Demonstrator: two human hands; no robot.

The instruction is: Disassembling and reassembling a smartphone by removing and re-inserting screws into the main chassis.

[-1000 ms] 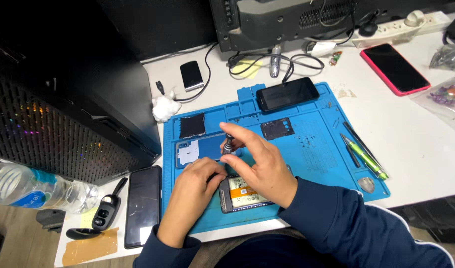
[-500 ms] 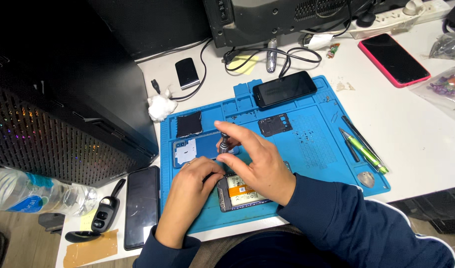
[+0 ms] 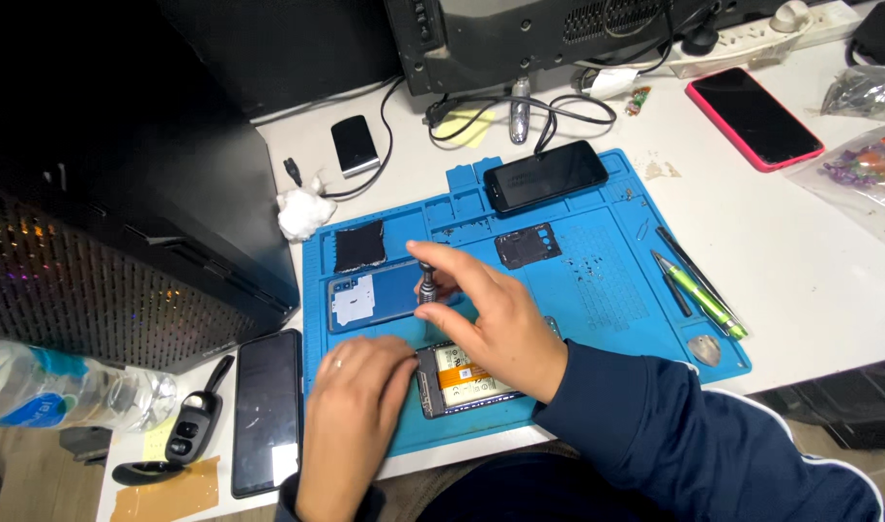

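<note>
Right hand point(image 3: 496, 314) pinches a small screwdriver point(image 3: 427, 280) near its top, shaft upright, tip down at the upper left corner of the opened phone point(image 3: 467, 380) on the blue mat point(image 3: 597, 290). Left hand point(image 3: 357, 396) lies flat, fingers closed down on the phone's left edge, pinning it to the mat; it grips nothing else. The phone sits at the mat's front edge, back off, orange-labelled battery showing, partly hidden under the right wrist. Judgement: to do this well, keep the driver square to the screw, light downward pressure, turn with the fingertips only, and keep the left hand holding the frame so it cannot skate. The tip itself is hidden behind the fingers, so seating on the screw head cannot be confirmed. Containers: the mat has shallow trays along its top edge; specks that may be screws lie on the mat near the dark frame part point(image 3: 528, 245), too small to tell. A blue back cover point(image 3: 365, 298) and a black square pad point(image 3: 359, 246) lie left of the driver, a black phone point(image 3: 545, 177) at the mat's top. Green pen point(image 3: 701, 296) and a dark tool lie at the mat's right edge. A clear bag point(image 3: 863, 164) with coloured bits sits on the worktop point(image 3: 810, 251) at far right.
</note>
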